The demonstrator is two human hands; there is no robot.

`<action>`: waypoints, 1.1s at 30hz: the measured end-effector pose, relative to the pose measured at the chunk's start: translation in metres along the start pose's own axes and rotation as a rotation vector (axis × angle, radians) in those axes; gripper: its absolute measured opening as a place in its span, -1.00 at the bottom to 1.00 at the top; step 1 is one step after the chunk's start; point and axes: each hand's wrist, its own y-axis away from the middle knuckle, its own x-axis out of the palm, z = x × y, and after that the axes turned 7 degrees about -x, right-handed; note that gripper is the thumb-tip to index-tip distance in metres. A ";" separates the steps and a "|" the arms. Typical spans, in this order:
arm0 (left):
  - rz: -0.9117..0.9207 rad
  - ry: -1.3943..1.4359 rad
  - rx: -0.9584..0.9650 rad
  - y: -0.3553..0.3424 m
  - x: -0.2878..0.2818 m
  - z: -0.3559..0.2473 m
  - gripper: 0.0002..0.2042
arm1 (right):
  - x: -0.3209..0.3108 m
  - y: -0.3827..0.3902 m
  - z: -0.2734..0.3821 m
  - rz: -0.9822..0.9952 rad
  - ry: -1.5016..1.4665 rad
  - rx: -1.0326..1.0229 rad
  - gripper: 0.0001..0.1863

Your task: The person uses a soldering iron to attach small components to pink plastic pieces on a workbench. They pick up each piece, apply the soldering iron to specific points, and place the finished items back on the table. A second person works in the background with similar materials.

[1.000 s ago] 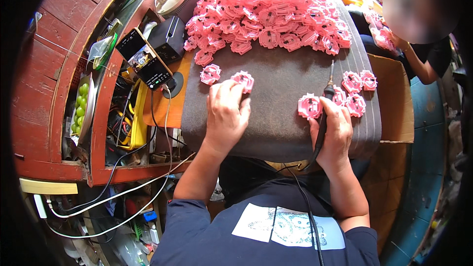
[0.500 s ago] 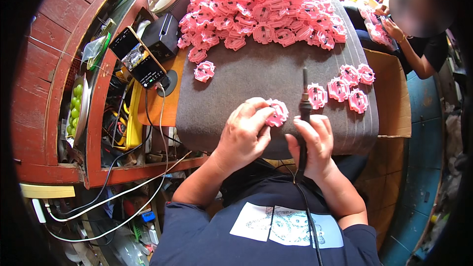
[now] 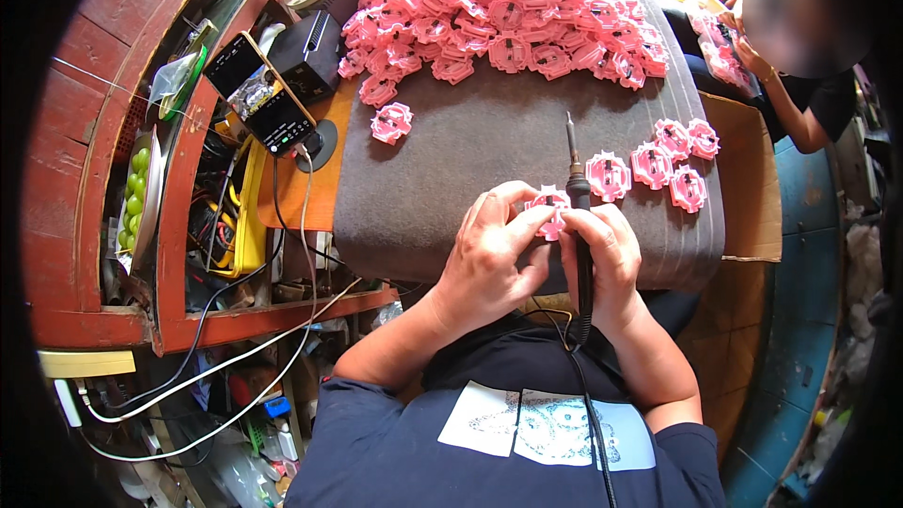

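Note:
Between the fingers of my left hand is a small pink plastic part with a dark piece in its middle. My right hand is closed round the black handle of a soldering iron, whose metal tip points away from me, above the grey mat. The right fingertips also touch the edge of the pink part. Close by on the right lies another pink part, with several more beside it. A single pink part lies farther off to the left.
A large heap of pink parts covers the far side of the grey mat. At the left a phone stands on a holder by a black box. The iron's cable runs down over my shirt. Another person sits at the far right.
My left hand has moved right with the pink part, up to my right hand. The right fingers now touch the part, and the iron's tip has swung slightly left.

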 end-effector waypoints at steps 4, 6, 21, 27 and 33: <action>0.001 0.089 -0.044 0.003 0.012 0.003 -0.66 | 0.004 0.003 -0.001 -0.047 -0.023 0.025 -0.50; -0.051 0.043 0.003 -0.001 0.014 0.005 -0.73 | 0.005 0.004 -0.001 -0.066 -0.030 0.032 -0.52; -0.044 0.081 -0.011 -0.008 0.015 0.010 -0.85 | 0.007 0.010 -0.001 -0.143 0.021 0.031 -0.53; -0.073 0.049 -0.003 -0.008 0.014 0.008 -0.85 | 0.007 0.013 -0.005 -0.040 0.065 -0.135 -0.48; -0.114 0.073 -0.045 -0.006 0.018 0.008 -0.83 | 0.009 0.012 -0.005 -0.026 0.096 -0.123 -0.46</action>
